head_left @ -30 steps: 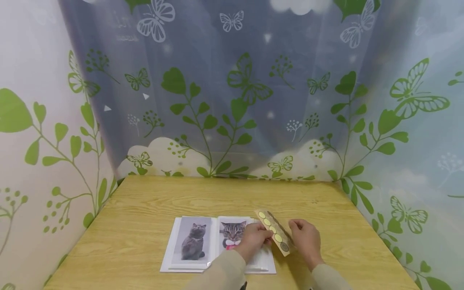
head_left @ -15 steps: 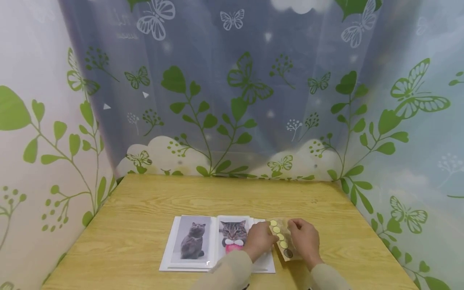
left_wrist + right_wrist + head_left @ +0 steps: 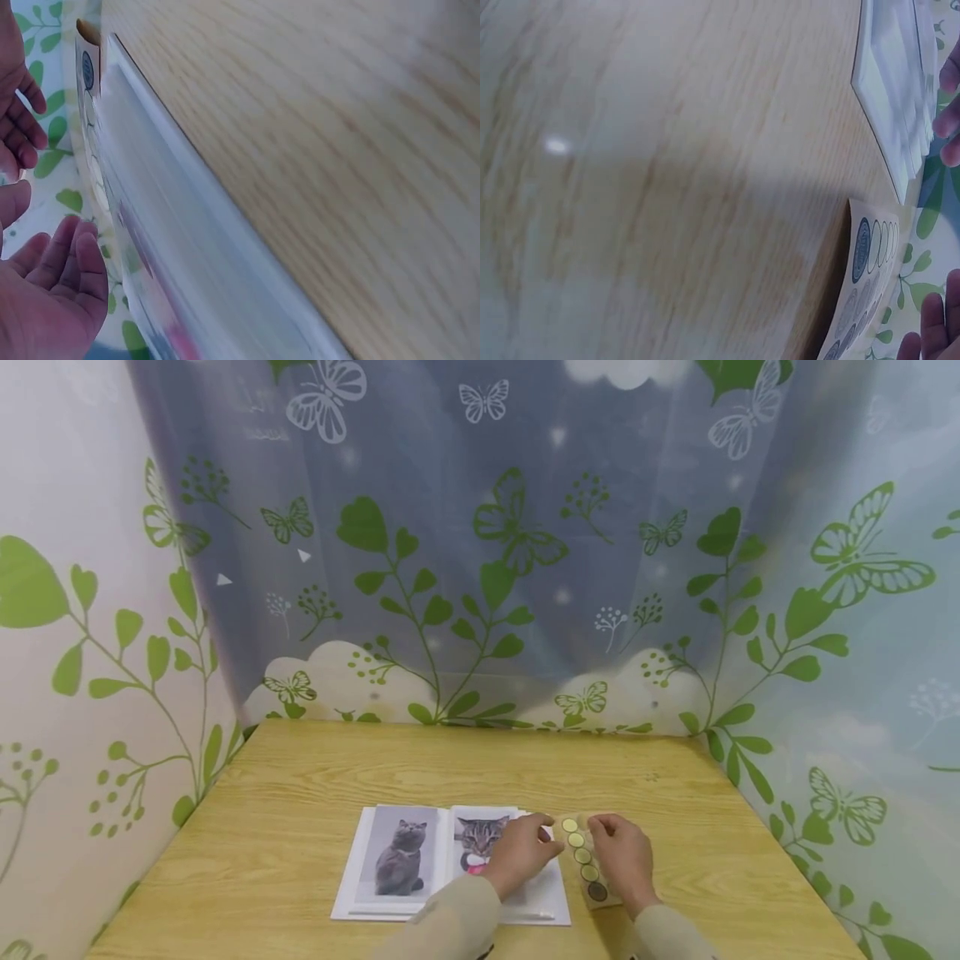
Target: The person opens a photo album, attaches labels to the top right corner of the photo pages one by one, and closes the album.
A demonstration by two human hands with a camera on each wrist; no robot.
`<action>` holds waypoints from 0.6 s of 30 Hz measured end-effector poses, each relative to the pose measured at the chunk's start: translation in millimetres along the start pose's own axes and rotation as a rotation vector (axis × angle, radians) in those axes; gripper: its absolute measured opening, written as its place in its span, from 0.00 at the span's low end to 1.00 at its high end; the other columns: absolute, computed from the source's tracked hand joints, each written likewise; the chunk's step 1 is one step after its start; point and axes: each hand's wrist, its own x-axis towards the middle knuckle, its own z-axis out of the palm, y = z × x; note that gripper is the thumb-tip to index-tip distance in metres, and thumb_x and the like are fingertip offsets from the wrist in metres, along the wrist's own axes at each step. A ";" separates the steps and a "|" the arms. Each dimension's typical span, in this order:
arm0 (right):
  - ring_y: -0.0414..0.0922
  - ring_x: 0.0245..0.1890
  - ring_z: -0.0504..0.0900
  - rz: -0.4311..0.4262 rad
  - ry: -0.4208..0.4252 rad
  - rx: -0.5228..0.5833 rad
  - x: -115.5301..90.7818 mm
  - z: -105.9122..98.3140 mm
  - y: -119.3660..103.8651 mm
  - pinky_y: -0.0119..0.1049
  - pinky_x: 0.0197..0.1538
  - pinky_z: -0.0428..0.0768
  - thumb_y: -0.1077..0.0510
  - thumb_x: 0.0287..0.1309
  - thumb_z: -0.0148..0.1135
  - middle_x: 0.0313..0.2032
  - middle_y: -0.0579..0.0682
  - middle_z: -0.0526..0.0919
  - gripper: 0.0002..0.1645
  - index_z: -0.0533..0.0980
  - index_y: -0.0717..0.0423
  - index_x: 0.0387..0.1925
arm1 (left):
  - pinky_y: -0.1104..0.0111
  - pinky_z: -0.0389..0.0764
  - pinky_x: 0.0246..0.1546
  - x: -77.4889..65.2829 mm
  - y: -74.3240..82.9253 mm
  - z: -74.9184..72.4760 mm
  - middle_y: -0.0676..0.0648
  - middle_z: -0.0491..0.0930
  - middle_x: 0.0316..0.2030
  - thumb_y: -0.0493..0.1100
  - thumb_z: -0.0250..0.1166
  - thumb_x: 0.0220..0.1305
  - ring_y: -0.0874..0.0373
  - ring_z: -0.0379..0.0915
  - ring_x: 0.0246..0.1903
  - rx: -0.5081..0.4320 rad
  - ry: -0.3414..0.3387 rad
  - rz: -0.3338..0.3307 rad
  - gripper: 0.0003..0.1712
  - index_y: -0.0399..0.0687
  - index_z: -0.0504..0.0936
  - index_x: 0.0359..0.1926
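Observation:
A brown sticker sheet [image 3: 592, 900] with a column of yellow circles and one dark seal lies right of the photo album, slightly curled off the table in the right wrist view. My left hand [image 3: 519, 853] hovers over the album's right page, thumb and fingers apart; its fingers [image 3: 71, 274] look loosely bent. My right hand [image 3: 624, 858] is over the sheet's upper right side, thumb and index fingertips together, pinching a small sticker that they mostly hide. The open album [image 3: 352, 860] shows a grey cat on the left page and a tabby [image 3: 480, 831] on the right, partly covered.
The wooden table [image 3: 300, 760] extends around the album and backs onto a curtain [image 3: 450, 635] printed with leaves and butterflies. A similar print covers both sides. The album's white pages [image 3: 202, 247] form a low stack beside the sheet.
The sticker sheet has come down and to the right, off the album's edge. My left hand has let go of it and drawn back left. My right hand has shifted slightly left.

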 end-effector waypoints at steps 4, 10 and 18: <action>0.50 0.42 0.82 -0.011 0.004 -0.004 0.6 4.3 -2.8 0.50 0.46 0.80 0.53 0.71 0.55 0.42 0.55 0.86 0.17 0.82 0.61 0.47 | 0.62 0.82 0.38 -3.1 -2.7 -10.7 0.41 0.84 0.38 0.43 0.71 0.60 0.51 0.81 0.36 0.035 -0.007 0.027 0.23 0.37 0.81 0.53; 0.48 0.38 0.82 -0.031 -0.004 -0.021 0.8 12.6 -7.7 0.47 0.42 0.81 0.53 0.70 0.56 0.40 0.55 0.86 0.16 0.83 0.61 0.46 | 0.58 0.80 0.46 -5.0 -10.7 -25.0 0.41 0.84 0.43 0.47 0.71 0.60 0.48 0.80 0.43 0.159 0.002 0.051 0.23 0.39 0.82 0.53; 0.48 0.37 0.84 -0.111 -0.012 -0.059 0.3 25.9 -13.2 0.47 0.40 0.81 0.55 0.68 0.58 0.38 0.54 0.87 0.14 0.84 0.60 0.43 | 0.54 0.79 0.48 -16.0 -23.5 -47.5 0.41 0.83 0.43 0.49 0.71 0.59 0.46 0.78 0.46 0.315 -0.007 0.068 0.25 0.39 0.82 0.53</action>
